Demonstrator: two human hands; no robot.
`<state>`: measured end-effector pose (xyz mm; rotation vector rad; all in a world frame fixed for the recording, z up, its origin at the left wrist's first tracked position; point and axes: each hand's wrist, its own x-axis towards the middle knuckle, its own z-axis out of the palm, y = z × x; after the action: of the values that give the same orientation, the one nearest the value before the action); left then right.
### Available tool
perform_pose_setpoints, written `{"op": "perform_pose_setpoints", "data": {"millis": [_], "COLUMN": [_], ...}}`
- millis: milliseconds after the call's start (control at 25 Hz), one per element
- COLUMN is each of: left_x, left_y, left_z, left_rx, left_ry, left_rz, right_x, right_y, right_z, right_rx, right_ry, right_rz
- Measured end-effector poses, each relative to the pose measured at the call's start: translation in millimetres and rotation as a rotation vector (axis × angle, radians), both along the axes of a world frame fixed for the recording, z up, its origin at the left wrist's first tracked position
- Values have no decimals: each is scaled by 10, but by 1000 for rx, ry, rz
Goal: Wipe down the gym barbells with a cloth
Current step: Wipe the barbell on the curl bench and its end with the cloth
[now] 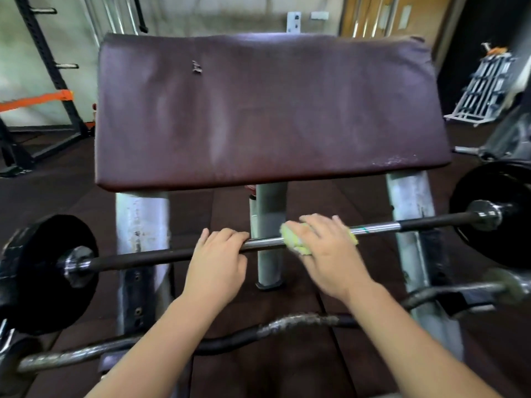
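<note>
Gym floor below; left hand (218,258) grips bar (373,225) to steady it; right hand (324,248) presses cloth (293,241) around it

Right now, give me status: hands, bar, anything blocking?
Left hand gripping barbell. Right hand pressing yellow-green cloth onto the shaft, mid-bar. Curl bar lies nearer, clear of the wipe path; nothing blocking.

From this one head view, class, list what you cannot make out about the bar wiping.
- Cloth: mostly under the right hand; its size is hidden.
- Straight barbell: the stretches under the left hand and the cloth are covered.
- Curl bar: crossed by both forearms, left end cut off by the frame edge.
- Background rack: blurred.
</note>
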<state>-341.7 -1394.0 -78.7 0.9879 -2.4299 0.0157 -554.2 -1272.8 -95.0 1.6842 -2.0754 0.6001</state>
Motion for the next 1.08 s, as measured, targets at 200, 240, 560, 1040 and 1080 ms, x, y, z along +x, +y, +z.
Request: {"op": "perform_pose_setpoints", "data": {"millis": [200,240,560,1040,1080], "left_x": [-142,-185,-614,-1056,-1093], "left_y": [110,130,342,556,570], "left_z": [21,23,73,106,112], "left_rx": [1,4,12,66,71], "left_ry": [22,27,-8,-49,-52], "left_rz": [-13,-22,-91,-93,-98], "right_x": [-1012,-1031,-233,-1320,-1253], "right_y": [671,660,159,812,809], "right_z": [-56,-50,9,-91,-107], "right_rx": [-43,-59,-17,-155,-133], "right_ry": [-111,-136,-85,-109,-100], "right_rz": [-252,-268,50,-266,-205]}}
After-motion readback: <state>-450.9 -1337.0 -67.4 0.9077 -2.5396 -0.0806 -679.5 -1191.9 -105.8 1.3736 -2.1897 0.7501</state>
